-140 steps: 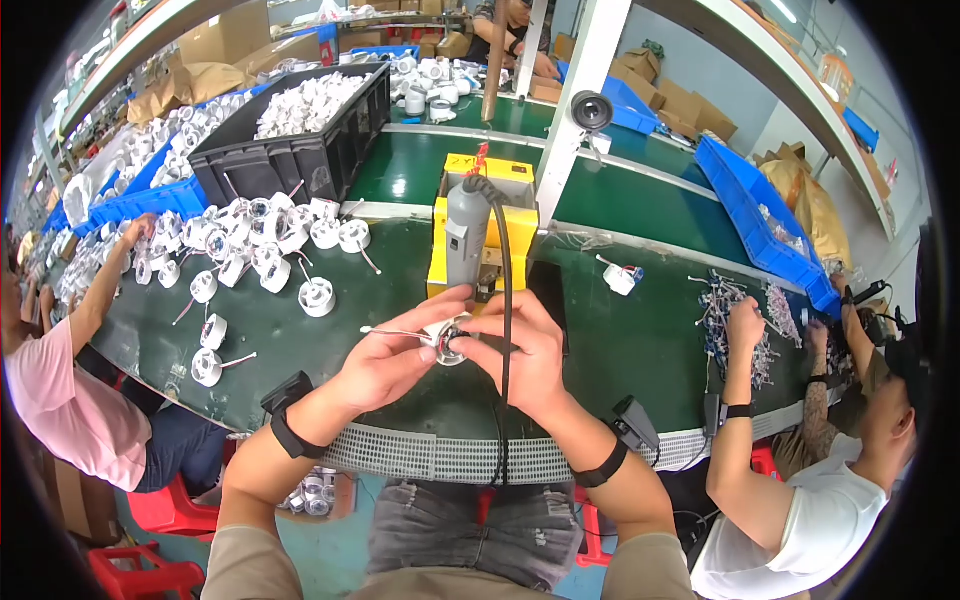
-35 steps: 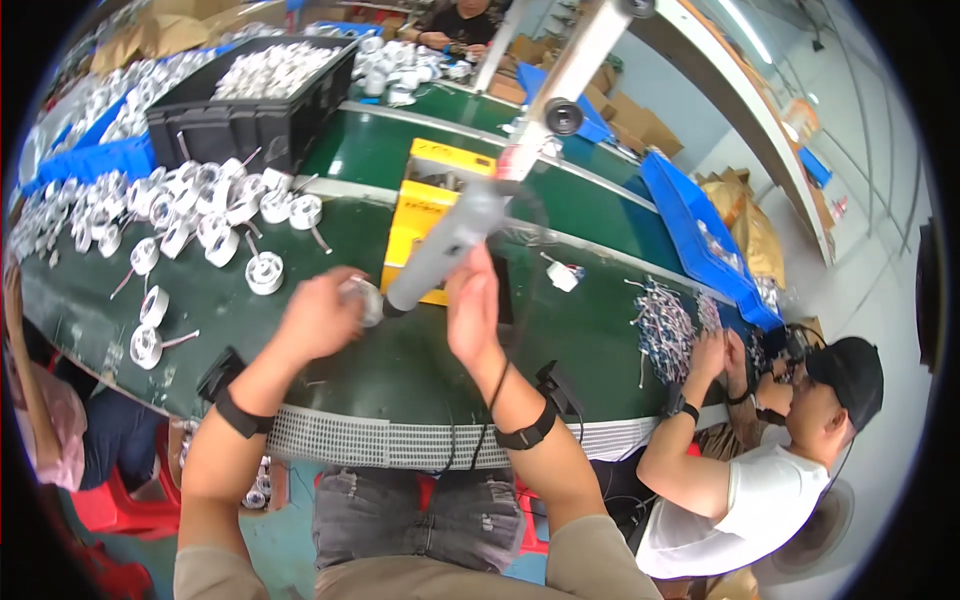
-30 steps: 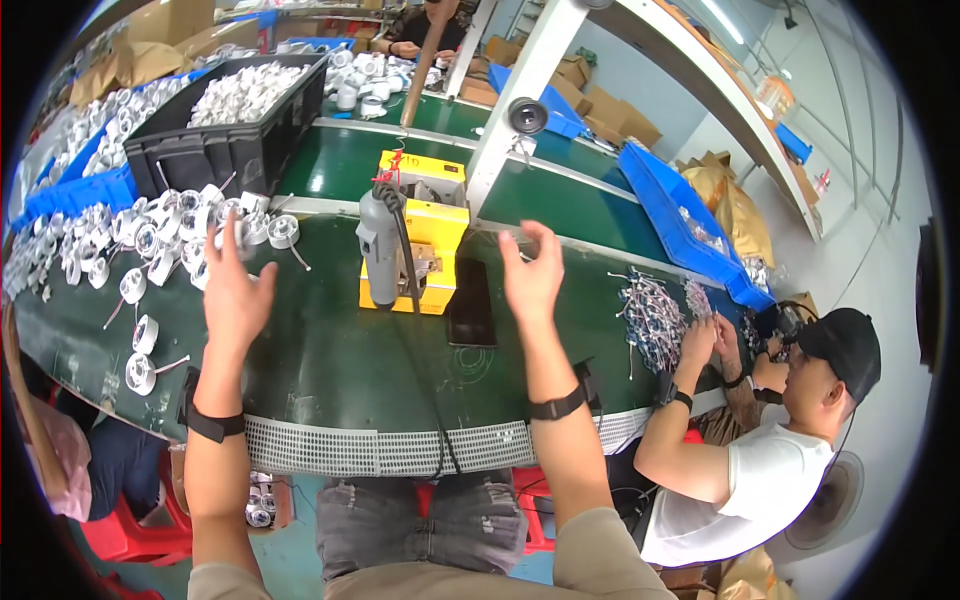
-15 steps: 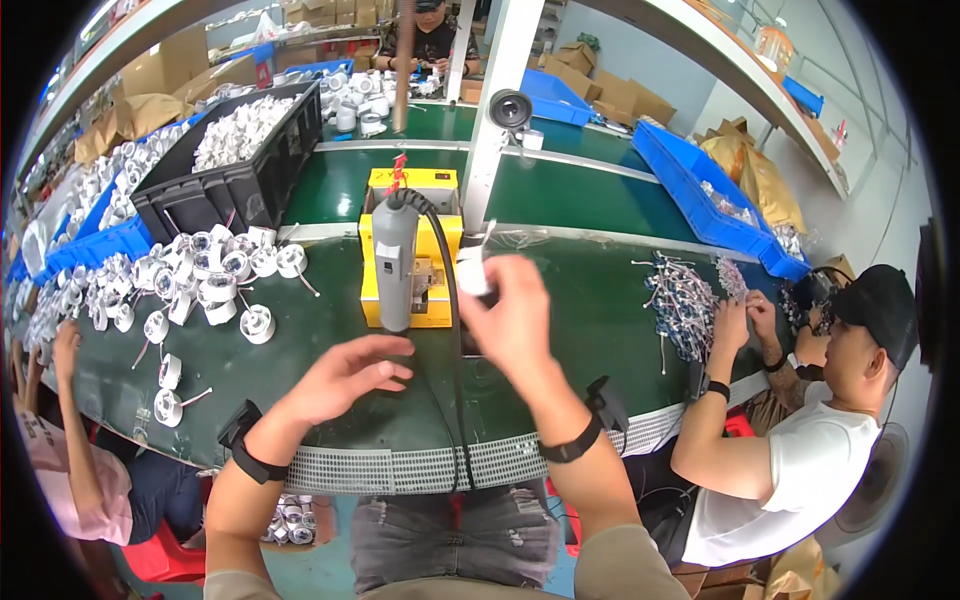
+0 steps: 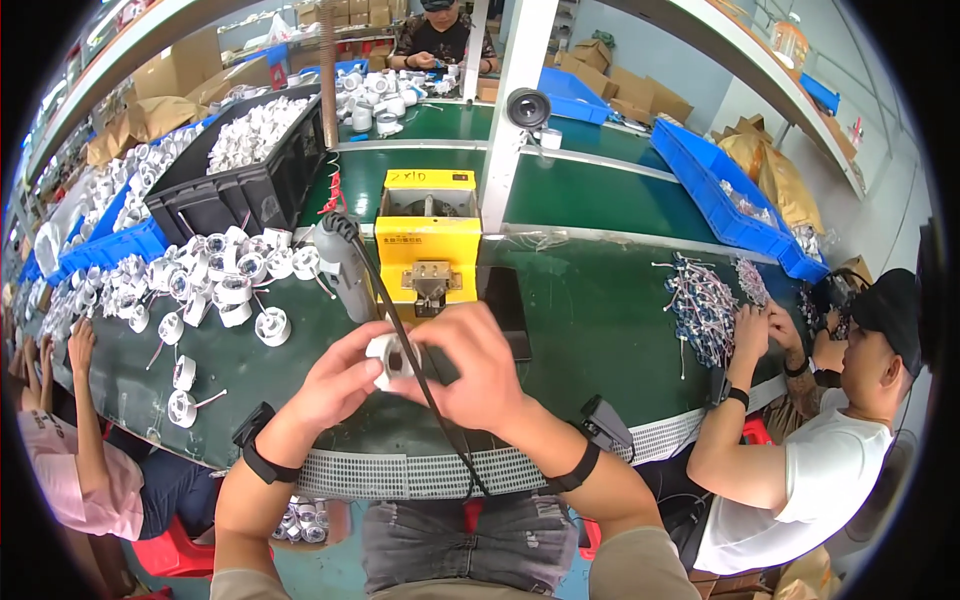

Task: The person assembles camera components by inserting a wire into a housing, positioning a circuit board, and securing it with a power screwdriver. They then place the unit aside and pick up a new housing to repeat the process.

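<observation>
In front of my body, a small white round housing (image 5: pixel 384 366) with a dark opening is held between my two hands. My left hand (image 5: pixel 338 378) pinches it from the left with thumb and fingers. My right hand (image 5: pixel 468 368) has its fingers curled around the housing's right side, partly behind a black cable. Just beyond my left hand, a grey hanging electric screwdriver (image 5: pixel 345 268) leans to the left on its cord. A yellow bench machine (image 5: pixel 430 245) with a metal fixture (image 5: pixel 432 283) on its front stands past my hands.
Many white round housings with wires (image 5: pixel 225 270) lie at left, by a black crate (image 5: pixel 235 180). A dark flat slab (image 5: pixel 505 312) lies beside the machine. Wire bundles (image 5: pixel 700 310) are piled at right, near a blue tray (image 5: pixel 720 195). Co-workers sit on both sides and opposite.
My right hand has come down and left from beside the machine with the white housing, and my left hand has closed on it too. The screwdriver has swung left, uncovering the machine's front.
</observation>
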`<action>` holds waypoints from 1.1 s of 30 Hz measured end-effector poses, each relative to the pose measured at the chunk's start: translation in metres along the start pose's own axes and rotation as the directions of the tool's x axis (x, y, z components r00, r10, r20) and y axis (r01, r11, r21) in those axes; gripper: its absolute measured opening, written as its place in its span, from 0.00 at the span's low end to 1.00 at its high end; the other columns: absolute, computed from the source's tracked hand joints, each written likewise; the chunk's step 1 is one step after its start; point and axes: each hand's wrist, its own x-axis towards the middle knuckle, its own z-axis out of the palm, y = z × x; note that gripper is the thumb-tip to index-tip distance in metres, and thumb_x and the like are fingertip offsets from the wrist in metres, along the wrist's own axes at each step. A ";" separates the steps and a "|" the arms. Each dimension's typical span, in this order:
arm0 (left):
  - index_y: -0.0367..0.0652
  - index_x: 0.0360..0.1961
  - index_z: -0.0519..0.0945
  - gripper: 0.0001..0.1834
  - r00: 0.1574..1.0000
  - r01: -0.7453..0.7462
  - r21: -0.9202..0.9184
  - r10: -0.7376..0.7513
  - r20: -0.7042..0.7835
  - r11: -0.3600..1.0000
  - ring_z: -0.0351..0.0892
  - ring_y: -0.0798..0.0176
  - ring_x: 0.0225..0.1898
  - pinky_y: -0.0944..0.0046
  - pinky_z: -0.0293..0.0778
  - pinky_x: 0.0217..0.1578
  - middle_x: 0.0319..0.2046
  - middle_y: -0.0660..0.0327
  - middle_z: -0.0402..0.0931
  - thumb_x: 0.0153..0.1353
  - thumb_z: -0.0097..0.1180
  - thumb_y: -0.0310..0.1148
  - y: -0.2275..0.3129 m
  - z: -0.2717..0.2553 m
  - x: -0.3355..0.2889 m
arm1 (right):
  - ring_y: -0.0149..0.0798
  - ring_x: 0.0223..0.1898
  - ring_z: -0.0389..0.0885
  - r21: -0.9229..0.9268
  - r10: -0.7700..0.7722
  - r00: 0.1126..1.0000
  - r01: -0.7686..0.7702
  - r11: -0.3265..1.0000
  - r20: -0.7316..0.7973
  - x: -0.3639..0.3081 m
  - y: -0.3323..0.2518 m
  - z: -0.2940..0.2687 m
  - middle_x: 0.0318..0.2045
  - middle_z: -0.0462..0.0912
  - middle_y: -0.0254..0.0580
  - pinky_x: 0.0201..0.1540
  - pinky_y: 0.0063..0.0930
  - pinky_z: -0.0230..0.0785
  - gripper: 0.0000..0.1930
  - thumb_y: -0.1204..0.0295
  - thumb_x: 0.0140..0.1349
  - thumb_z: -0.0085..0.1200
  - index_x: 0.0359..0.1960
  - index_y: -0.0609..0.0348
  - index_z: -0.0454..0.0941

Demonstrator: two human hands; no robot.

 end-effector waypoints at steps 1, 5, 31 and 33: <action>0.37 0.63 0.63 0.29 0.999 -0.009 0.035 0.008 0.047 0.999 0.71 0.60 0.56 0.58 0.69 0.55 0.54 0.56 0.71 0.62 0.56 0.32 0.005 0.003 0.003 | 0.45 0.37 0.77 0.046 0.143 0.989 -0.141 0.989 -0.033 0.001 0.002 -0.001 0.34 0.77 0.42 0.43 0.33 0.71 0.24 0.75 0.44 0.68 0.45 0.59 0.75; 0.37 0.61 0.67 0.27 0.998 -0.052 0.107 0.049 0.030 0.993 0.71 0.63 0.54 0.60 0.68 0.55 0.54 0.58 0.71 0.60 0.57 0.28 0.005 0.005 0.004 | 0.37 0.45 0.80 0.327 0.563 0.804 -0.593 0.736 0.193 -0.007 0.014 0.006 0.42 0.81 0.44 0.51 0.29 0.71 0.18 0.75 0.60 0.59 0.51 0.64 0.73; 0.39 0.52 0.74 0.27 0.951 0.123 -0.074 -0.139 -0.277 0.990 0.77 0.65 0.29 0.69 0.68 0.27 0.34 0.60 0.79 0.73 0.32 0.51 0.007 -0.002 0.011 | 0.27 0.29 0.77 0.749 0.655 0.648 -0.636 0.185 0.388 -0.018 0.003 0.026 0.27 0.81 0.36 0.37 0.21 0.69 0.10 0.70 0.63 0.58 0.39 0.64 0.79; 0.40 0.51 0.74 0.28 0.948 0.133 -0.056 -0.143 -0.284 0.990 0.76 0.65 0.27 0.70 0.67 0.25 0.33 0.60 0.79 0.73 0.31 0.52 0.005 -0.004 0.010 | 0.24 0.27 0.74 0.638 0.709 0.608 -0.714 0.289 0.359 -0.020 0.004 0.028 0.24 0.80 0.34 0.32 0.18 0.64 0.12 0.66 0.64 0.57 0.31 0.64 0.80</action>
